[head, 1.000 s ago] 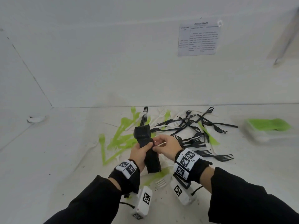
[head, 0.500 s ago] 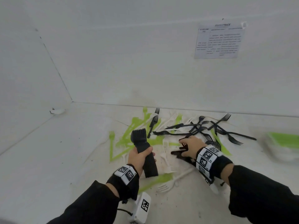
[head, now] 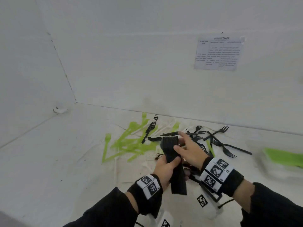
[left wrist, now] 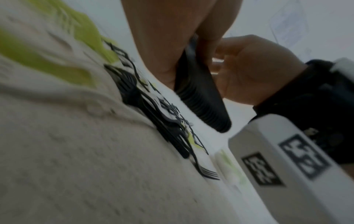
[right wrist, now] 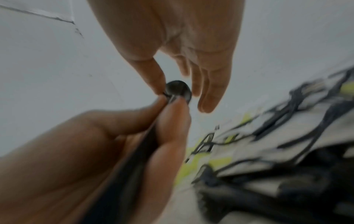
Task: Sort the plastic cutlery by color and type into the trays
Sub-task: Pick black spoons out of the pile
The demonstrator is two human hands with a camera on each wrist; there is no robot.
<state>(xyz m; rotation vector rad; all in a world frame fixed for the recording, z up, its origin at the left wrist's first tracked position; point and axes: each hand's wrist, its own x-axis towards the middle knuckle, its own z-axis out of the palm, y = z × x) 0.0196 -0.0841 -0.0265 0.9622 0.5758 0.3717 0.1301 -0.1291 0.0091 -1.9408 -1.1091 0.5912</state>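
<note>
1. The left hand (head: 165, 169) was clenched round the middle of a stack of black forks (head: 172, 154), nested together, held up off the table just in front of the person. Its long axis ran away from the body, tines at the far end and handles toward the wrist.
2. The right hand (head: 190, 151) lay against the right side of that stack, thumb across its neck and fingers mostly straight along the tine end. It seemed to be squaring the stack or adding to it; whether it held a fork of its own I could not tell.
3. The loose black forks (head: 226, 145) lay just beyond and to the right of both hands, so the right hand was the nearer to them. The green cutlery (head: 127, 141) lay to the far left of the hands, nearer the left.
4. A tray (head: 285, 157) with green pieces in it stood well off to the right, blurred.
5. A printed sheet (head: 218, 53) hung on the back wall; only "TRACE" in its heading could be made out. The wristbands carried square black-and-white markers, with no readable words.
</note>
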